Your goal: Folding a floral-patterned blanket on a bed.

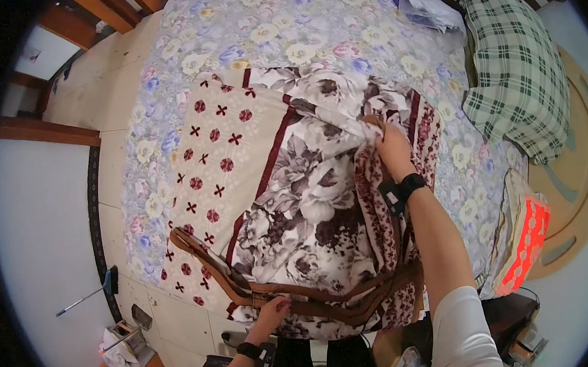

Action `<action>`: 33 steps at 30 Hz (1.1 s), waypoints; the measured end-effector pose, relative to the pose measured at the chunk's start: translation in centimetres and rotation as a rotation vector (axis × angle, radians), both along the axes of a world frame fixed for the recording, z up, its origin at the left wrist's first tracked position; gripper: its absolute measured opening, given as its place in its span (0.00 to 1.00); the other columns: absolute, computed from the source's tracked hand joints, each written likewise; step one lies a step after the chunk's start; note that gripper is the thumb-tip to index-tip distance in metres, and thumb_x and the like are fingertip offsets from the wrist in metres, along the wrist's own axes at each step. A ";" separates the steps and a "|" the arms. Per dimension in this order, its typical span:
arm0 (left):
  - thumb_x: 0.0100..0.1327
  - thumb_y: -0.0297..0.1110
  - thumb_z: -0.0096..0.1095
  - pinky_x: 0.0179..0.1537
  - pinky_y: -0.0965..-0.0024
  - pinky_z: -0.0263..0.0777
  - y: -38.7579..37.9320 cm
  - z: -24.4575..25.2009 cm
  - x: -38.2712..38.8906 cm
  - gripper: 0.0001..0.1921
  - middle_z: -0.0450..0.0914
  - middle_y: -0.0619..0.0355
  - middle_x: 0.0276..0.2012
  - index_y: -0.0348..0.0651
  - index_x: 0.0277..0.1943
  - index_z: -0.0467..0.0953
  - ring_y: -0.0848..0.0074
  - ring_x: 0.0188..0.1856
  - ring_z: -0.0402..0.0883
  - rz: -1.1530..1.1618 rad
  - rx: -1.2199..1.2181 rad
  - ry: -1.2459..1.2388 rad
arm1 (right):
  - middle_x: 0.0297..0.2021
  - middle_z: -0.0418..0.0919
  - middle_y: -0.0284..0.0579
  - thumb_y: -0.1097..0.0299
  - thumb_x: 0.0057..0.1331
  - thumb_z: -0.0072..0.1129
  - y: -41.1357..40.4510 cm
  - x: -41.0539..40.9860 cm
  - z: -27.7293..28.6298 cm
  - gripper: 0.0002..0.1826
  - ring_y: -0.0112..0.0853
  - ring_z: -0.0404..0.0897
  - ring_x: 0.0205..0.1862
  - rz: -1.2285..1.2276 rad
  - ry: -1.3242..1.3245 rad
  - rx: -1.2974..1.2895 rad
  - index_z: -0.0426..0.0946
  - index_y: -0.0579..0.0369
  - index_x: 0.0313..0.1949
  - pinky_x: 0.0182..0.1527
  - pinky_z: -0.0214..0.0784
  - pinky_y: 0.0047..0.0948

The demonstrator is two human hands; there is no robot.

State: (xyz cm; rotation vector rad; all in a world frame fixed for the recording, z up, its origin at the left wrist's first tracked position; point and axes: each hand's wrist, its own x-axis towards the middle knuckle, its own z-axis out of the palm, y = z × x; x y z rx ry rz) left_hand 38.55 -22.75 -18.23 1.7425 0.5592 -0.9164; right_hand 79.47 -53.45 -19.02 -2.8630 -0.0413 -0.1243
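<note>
A floral blanket [316,202] with a brown edge binding and dark red bands lies partly folded on the bed, its cream side with red dots and crosses showing at the left. My right hand [391,143] grips a bunched piece of its edge near the upper right of the folded part. At the near side, my left hand [274,313] is at the brown binding [323,304], fingers curled; whether it pinches the cloth is hard to see. Each wrist wears a black strap with a small device.
The blanket rests on a flower-patterned bedsheet [262,27]. Green plaid pillow [516,65] at the right, by a round tan headboard panel [579,163]. Plastic-wrapped item [427,8] at the top right; folded cloth with a red panel [526,244] at the lower right. Broom [110,280] on the left floor.
</note>
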 end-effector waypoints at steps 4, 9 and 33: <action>0.62 0.25 0.52 0.40 0.74 0.71 0.9 0.6 4.1 0.09 0.78 0.56 0.31 0.37 0.45 0.73 0.76 0.34 0.77 0.041 -0.024 -0.142 | 0.31 0.72 0.48 0.69 0.58 0.50 -1.8 -3.1 1.3 0.12 0.37 0.72 0.34 -0.141 0.232 0.438 0.68 0.61 0.40 0.37 0.65 0.34; 0.66 0.38 0.53 0.46 0.74 0.68 0.5 3.0 17.0 0.18 0.76 0.58 0.38 0.38 0.54 0.68 0.75 0.41 0.75 0.199 0.018 -0.305 | 0.37 0.71 0.46 0.73 0.60 0.48 -1.2 -13.6 7.4 0.16 0.26 0.69 0.39 -0.043 0.273 0.877 0.66 0.62 0.48 0.44 0.63 0.27; 0.63 0.32 0.48 0.19 0.81 0.51 6.1 16.2 20.0 0.12 0.57 0.70 0.16 0.50 0.23 0.59 0.86 0.16 0.55 1.246 -0.658 -0.454 | 0.59 0.62 0.50 0.51 0.65 0.47 -16.6 -27.5 25.2 0.33 0.39 0.62 0.61 -0.476 -0.232 1.415 0.58 0.67 0.59 0.63 0.51 0.38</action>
